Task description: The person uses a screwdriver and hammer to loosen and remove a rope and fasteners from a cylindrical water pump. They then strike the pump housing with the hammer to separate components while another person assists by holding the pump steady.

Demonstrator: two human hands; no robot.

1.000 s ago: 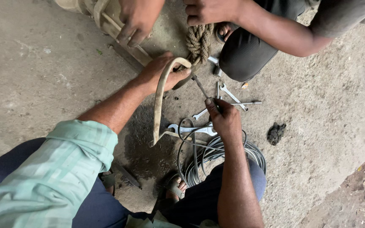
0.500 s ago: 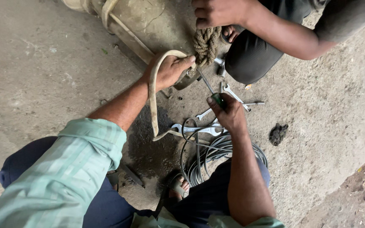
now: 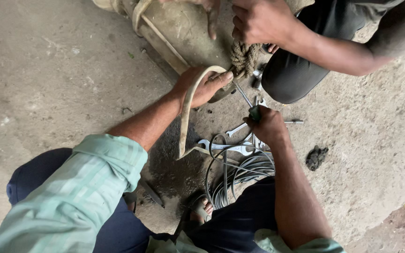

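A green sleeve fills the lower left, its forearm reaching up over the concrete floor. The left hand is clenched around a flat tan strap, which loops over the fingers and hangs down to a kinked end just beside the wrenches on the floor. The same hand presses against a dirty grey casing at the top, where another band of strap wraps round it. Just right of the thumb, a rope knot sits against the casing. Below the wrenches lies a coil of black cable, with a sandalled foot at its lower edge. The right hand is closed on a screwdriver with a green handle, its shaft pointing up-left towards the knot. Above, a co-worker's hand grips the casing near the knot, beside a crouched knee in dark trousers. A dark lump lies apart on the floor to the right.
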